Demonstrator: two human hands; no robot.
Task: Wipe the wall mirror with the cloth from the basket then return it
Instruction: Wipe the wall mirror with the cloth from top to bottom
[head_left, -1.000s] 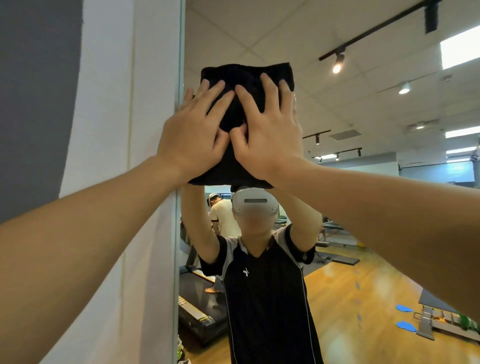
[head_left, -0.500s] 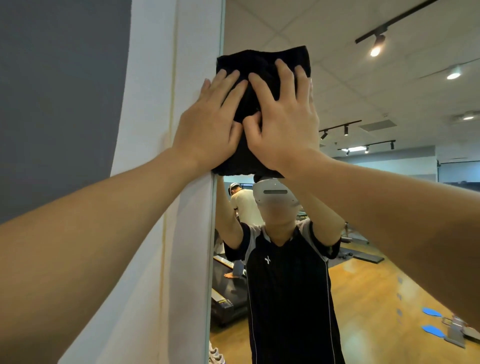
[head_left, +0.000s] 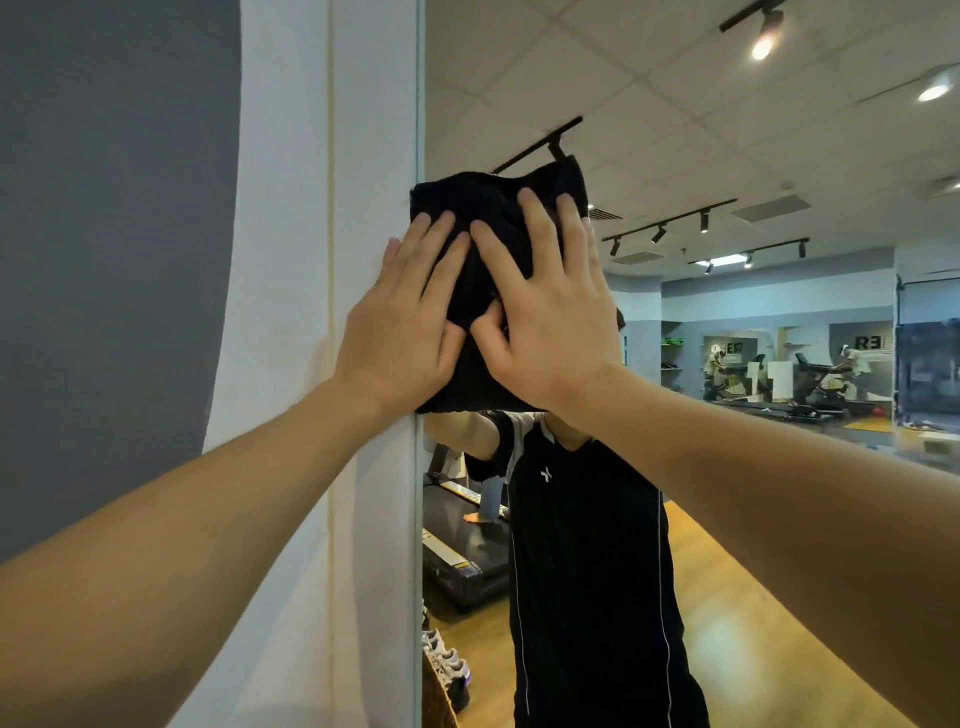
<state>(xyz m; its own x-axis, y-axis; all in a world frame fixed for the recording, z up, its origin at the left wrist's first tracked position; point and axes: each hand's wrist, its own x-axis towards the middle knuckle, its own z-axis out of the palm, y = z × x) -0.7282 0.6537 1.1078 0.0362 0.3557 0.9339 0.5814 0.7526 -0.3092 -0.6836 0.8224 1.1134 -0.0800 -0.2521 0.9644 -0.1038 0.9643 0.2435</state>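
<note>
A folded black cloth (head_left: 470, 208) lies flat against the wall mirror (head_left: 727, 156), right at the mirror's left edge. My left hand (head_left: 402, 332) presses on the cloth's left half with straight fingers; its outer fingers reach over the mirror's edge onto the white wall. My right hand (head_left: 550, 322) presses on the cloth's right half, fingers spread and straight, thumb beside my left thumb. Both arms are stretched forward at head height. The basket is not in view.
A white wall strip (head_left: 291, 260) and a grey panel (head_left: 104, 208) border the mirror on the left. The mirror reflects me in a black shirt (head_left: 587, 571), a treadmill (head_left: 462, 561), wooden floor, ceiling lights and a gym room.
Both hands have slid the cloth down the mirror along its left edge, now covering my reflected head. The view has shifted so the mirror's edge sits further right.
</note>
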